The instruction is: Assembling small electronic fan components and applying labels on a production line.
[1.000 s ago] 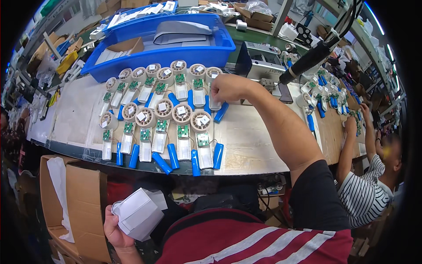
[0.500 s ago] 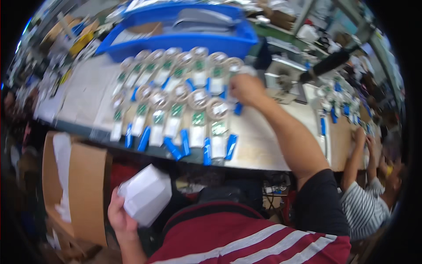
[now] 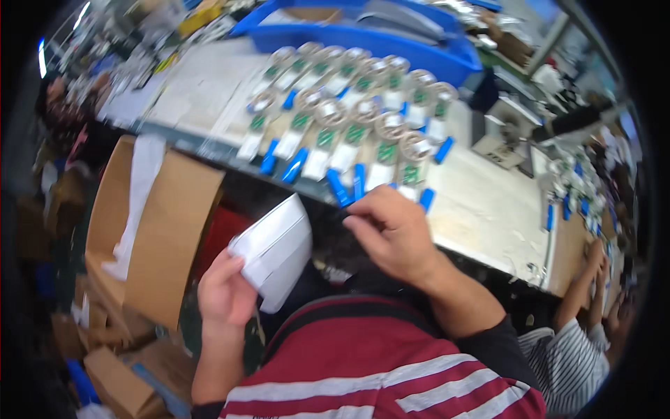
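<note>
My left hand (image 3: 229, 286) grips a folded white piece that looks like a small paper box (image 3: 278, 250), tilted in front of my body. Closed in a pinch, my right hand (image 3: 394, 230) hovers at the table's near edge; what its fingertips hold, if anything, I cannot make out. Just beyond it, two rows of small assemblies lie on the table (image 3: 481, 227). Each has a round silvery disc (image 3: 389, 126), a green circuit board (image 3: 386, 152) and a white rectangular part (image 3: 380, 174). Blue strip-like pieces (image 3: 338, 187) lie beside them.
A blue plastic bin (image 3: 447, 57) stands behind the rows. An open cardboard carton (image 3: 171, 237) with white sheeting is at my left. A grey metal device (image 3: 504, 133) sits at the right. Farther right, a person in a striped shirt (image 3: 569, 363) works by more assemblies.
My right hand has come back from the far right end of the rows to the near table edge. My left hand has raised the white box slightly. The view has shifted.
</note>
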The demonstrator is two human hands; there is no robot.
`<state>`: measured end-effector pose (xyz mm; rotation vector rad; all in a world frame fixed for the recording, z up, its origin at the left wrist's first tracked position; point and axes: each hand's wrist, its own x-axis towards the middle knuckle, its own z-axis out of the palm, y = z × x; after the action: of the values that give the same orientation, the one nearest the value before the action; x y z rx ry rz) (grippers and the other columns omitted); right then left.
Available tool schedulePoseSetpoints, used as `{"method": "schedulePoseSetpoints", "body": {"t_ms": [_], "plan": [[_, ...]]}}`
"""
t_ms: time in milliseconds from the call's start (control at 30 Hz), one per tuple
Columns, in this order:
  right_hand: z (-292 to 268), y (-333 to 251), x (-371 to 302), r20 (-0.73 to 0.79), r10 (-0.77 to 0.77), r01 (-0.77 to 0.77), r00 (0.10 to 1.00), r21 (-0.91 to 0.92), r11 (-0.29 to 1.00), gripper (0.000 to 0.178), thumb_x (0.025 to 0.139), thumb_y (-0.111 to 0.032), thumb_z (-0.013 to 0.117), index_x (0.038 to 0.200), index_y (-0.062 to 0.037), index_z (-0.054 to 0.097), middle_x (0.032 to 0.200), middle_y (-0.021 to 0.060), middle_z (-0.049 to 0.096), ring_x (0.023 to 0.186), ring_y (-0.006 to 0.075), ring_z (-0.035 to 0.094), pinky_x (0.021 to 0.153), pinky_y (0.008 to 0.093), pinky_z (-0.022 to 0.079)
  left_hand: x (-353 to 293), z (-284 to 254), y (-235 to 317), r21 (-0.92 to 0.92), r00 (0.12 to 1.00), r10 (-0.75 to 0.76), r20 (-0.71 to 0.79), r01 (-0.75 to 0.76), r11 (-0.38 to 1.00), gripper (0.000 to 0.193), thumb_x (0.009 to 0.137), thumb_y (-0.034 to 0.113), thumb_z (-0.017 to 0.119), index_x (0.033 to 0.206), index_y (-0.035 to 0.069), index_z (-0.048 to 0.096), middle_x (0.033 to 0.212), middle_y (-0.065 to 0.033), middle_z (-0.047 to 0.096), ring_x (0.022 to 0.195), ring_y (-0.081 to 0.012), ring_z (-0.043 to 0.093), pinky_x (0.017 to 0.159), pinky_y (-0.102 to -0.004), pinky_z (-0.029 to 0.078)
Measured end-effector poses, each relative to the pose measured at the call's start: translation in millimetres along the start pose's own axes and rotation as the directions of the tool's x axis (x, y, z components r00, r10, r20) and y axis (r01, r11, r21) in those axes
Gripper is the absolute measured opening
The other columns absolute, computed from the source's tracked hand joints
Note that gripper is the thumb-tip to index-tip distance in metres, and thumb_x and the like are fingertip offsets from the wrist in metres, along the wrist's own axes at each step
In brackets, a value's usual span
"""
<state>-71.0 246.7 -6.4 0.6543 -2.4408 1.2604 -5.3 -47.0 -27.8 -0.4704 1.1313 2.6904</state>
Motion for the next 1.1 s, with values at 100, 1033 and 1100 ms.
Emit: {"method": "schedulePoseSetpoints", "body": {"t_ms": [100,1033,1100], "plan": [[-5.6,2.5,-14.3,0.163,0.179,-0.212,0.970,0.217,0.953,0.019,0.089,-0.011,0.080,0.104,-0.0026,0.072,0.096,0.0092,0.068,0.081,0.0232,0.064,0.074,0.0330,0.053,-18.6,4.0,6.3,0.018,0.997,0.077,0.031,-0.078,0.997,0.048,0.093,0.003,0.053,0.139,-0.009,0.056,0.137,-0.0277,0.065,0.123,-0.0369,0.064,0.111,-0.0474,0.047],[-138.8,98.3,-39.6,-0.265,0.703,0.118,0.659,0.961,0.251,0.022,0.105,-0.012,0.059,0.125,-0.0046,0.061,0.091,0.0130,0.070,0.064,0.0193,0.062,0.053,0.0289,0.046,355.9,392.8,70.3,0.365,0.892,0.421,0.167,-0.453,0.814,0.024,0.102,0.004,0.059,0.122,-0.009,0.061,0.111,-0.0231,0.069,0.090,-0.0281,0.071,0.073,-0.0345,0.061],[-137.7,108.2,-56.3,-0.225,0.760,0.040,0.610,0.967,0.253,0.019,0.104,-0.009,0.059,0.122,-0.0040,0.062,0.090,0.0124,0.070,0.065,0.0190,0.062,0.053,0.0288,0.047,387.9,378.2,57.0,0.412,0.914,0.385,0.125,-0.401,0.818,0.022,0.102,0.005,0.062,0.119,-0.008,0.062,0.109,-0.0227,0.069,0.087,-0.0279,0.070,0.069,-0.0335,0.061]]}}
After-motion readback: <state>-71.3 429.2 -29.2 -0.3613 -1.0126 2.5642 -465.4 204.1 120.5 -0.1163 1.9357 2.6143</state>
